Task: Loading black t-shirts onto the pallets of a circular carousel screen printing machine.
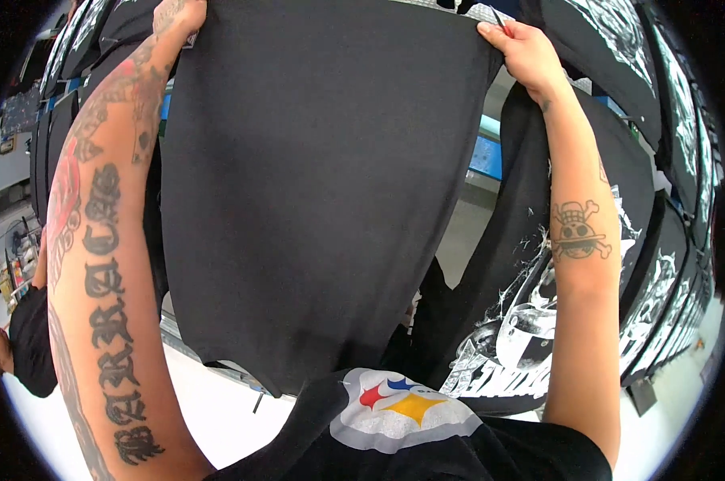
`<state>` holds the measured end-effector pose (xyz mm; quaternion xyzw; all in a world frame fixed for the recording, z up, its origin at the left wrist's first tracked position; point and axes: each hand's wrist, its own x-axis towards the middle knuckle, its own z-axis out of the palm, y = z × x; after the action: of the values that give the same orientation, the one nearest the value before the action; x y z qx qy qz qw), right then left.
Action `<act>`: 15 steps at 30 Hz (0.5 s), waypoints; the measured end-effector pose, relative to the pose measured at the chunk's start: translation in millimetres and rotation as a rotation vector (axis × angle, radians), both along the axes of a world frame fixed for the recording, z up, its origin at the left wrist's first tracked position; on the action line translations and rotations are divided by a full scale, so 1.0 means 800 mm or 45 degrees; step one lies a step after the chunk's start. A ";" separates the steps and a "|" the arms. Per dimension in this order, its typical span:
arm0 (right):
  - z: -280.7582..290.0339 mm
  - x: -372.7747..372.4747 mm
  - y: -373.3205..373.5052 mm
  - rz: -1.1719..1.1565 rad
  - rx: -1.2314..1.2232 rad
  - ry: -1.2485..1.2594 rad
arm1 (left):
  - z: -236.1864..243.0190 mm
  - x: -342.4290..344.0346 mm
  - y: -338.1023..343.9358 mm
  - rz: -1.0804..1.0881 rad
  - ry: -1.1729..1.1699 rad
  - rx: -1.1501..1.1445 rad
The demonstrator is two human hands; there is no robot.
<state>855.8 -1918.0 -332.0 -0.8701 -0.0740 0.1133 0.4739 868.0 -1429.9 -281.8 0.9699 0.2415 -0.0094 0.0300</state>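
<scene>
A broad black piece of cloth (314,176), apparently a shirt with no print on this side, hangs stretched between my two hands and reaches down toward my chest. At its upper left corner my left hand (182,16) is closed on the edge, with its fingertips cut off or hidden at the top of the view. My right hand (529,58) pinches the upper right corner between thumb and fingers. A thin dark and reddish pointed tool (498,19) sticks up beside that hand's fingers; its kind is too small to tell.
Close to my right arm lies a black shirt with a white print (531,321). More printed black shirts (659,321) line the far right. A blue panel (486,157) shows behind the cloth. Another person in a dark sleeve (34,341) is at the lower left.
</scene>
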 end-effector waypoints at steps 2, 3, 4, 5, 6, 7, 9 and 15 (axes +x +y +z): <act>-0.006 0.005 -0.002 0.012 -0.034 0.023 | 0.000 -0.011 -0.012 0.041 -0.108 -0.164; -0.009 0.005 -0.002 0.012 -0.062 0.044 | -0.004 -0.029 -0.016 -0.175 -0.282 0.001; -0.008 0.009 0.000 0.004 -0.310 0.018 | -0.006 -0.042 -0.021 -0.231 -0.382 -0.029; -0.010 0.006 0.002 0.001 -0.082 -0.102 | -0.014 -0.066 -0.029 -0.416 -0.710 0.018; -0.007 0.007 0.003 0.044 -0.126 -0.123 | -0.010 -0.093 -0.031 -0.681 -0.903 0.037; -0.006 0.004 0.006 0.077 -0.159 -0.138 | -0.007 -0.131 -0.039 -0.708 -0.921 -0.278; 0.002 0.001 0.005 0.129 -0.168 -0.015 | 0.012 -0.241 -0.059 -0.867 -0.658 -0.382; 0.017 -0.008 0.014 0.115 0.164 0.001 | 0.109 -0.600 -0.185 -0.322 0.740 -1.500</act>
<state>849.6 -1906.5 -318.6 -0.8335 -0.1200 0.1299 0.5234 387.8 -1577.8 -194.8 0.7704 0.0788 -0.4039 0.4870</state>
